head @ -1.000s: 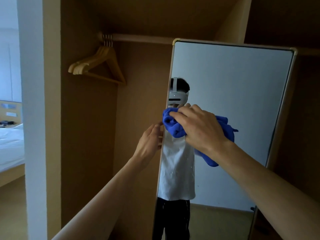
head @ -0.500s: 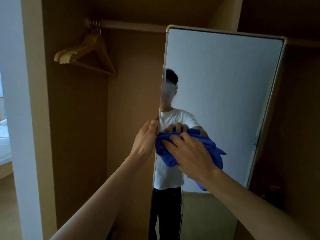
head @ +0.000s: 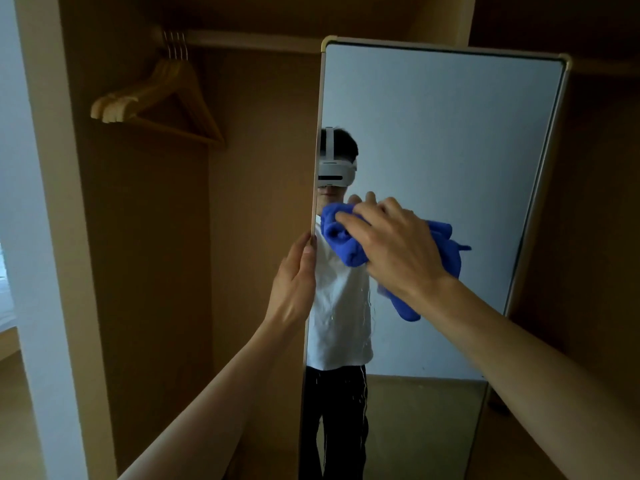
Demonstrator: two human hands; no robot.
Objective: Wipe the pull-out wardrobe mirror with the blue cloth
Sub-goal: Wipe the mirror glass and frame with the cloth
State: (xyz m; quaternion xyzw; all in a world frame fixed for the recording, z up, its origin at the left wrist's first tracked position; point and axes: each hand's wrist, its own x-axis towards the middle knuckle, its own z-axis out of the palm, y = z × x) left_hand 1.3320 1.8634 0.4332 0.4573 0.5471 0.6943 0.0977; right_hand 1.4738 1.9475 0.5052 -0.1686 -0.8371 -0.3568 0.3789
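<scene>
Wiping, by the look of it, somewhere in the middle of the job. Holding the bunched blue cloth against the glass of the mirror with the right hand, fingers lightly curled over the wad, thumb hidden, 1 loose end hanging below the wrist. Steadying the mirror with the left hand, pinching the frame edge just left of the cloth, thumb on the front, fingers going behind.

Not being able to tell which parts are already clean. Noticing only a few faint pale marks just below the right hand. Probably leaving the wide area above the right hand, the strip to its right and the long part below both hands.

Hanging up and to the left of the left hand, well apart: wooden hangers on a rail. Finding nothing between the hands and the glass. Covering, however, a small piece of the edge with the left thumb, so likely needing to shift the grip for that spot.
</scene>
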